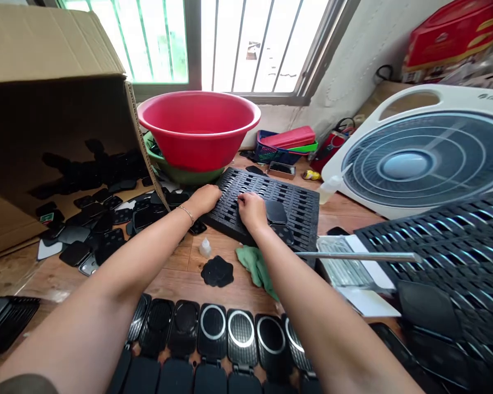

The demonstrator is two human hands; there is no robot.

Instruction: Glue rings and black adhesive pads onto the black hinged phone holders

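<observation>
A black slotted foam tray (299, 200) lies on the wooden floor in front of me, with shiny metal strips in some slots. My left hand (207, 198) rests at its left edge with curled fingers; their tips are hidden. Over the slots, my right hand (252, 209) is closed in a pinch, and whatever it grips is too small to make out. Flat black plastic pieces (276, 212) lie on the tray beside my right wrist. Nearer to me are a small white dropper bottle (205, 249), black scalloped pads (217, 271) and a green cloth (250, 261).
Black hinged stands (241, 335), several with silver rings, line the floor close to me. At left, a cardboard box (53, 44) spills black parts. Behind are a red basin (199, 137) and a basket (265, 148). A box fan (414, 158) and another slotted tray (452, 257) stand right.
</observation>
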